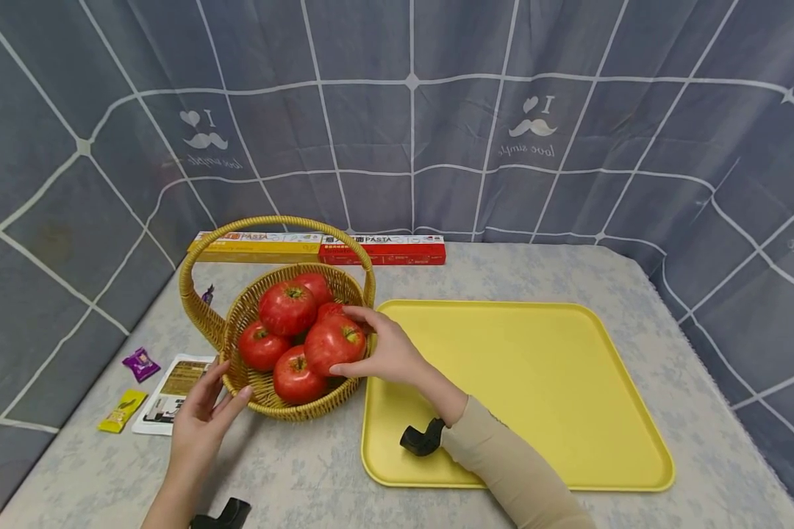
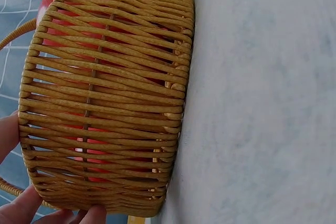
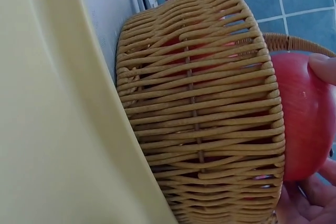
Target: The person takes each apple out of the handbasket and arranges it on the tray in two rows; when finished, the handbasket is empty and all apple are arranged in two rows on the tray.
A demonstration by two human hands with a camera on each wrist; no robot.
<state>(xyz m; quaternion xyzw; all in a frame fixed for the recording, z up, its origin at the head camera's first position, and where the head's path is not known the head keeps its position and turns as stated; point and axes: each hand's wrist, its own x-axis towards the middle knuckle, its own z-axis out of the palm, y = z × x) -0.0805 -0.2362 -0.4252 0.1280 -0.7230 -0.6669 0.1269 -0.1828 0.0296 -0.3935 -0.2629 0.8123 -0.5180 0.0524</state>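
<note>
Tomatoes fill the basket (image 1: 284, 400) on the worktop (image 1: 304, 470); none lies on the tray (image 1: 536, 382) yet. The right hand (image 1: 384, 353) curls around one tomato (image 1: 334, 344) at the rim, not lifted clear. The left hand (image 1: 201, 415), fingers straight, touches the basket's side. How many tomatoes lie underneath is hidden.

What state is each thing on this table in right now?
Basket: upright, full of tomatoes.
Front tomato: in the basket, gripped by the right hand.
Left hand: open, touching the basket's side.
Tray: flat, bare but for the right forearm over it.
Pasta boxes: closed, lying flat.
</note>
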